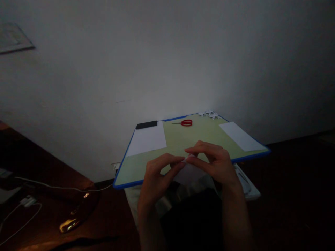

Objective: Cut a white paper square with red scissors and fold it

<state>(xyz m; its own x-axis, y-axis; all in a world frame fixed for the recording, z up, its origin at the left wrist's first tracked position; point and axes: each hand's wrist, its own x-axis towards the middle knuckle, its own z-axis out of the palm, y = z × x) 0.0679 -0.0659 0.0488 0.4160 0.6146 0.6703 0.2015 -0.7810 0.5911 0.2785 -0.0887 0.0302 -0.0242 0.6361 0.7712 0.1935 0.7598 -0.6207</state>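
Note:
Between my two hands is a small white piece of paper [187,159], mostly covered by the fingers. My left hand [160,172] pinches its left side between thumb and fingertips. On the other side my right hand [215,161] pinches it too, thumb below and index finger above. Both hands are over the front edge of a pale green board with a blue rim [128,184]. A paler patch shows just under the fingers, and I cannot tell in the dim light whether it belongs to the paper.
Red-handled scissors [186,122] lie at the board's back, with several white star-shaped cutouts [209,114] to their right. A white sheet [148,139] and a dark flat object [146,124] are at left; a white strip [242,136] is at right. A pale wall [167,62] stands behind.

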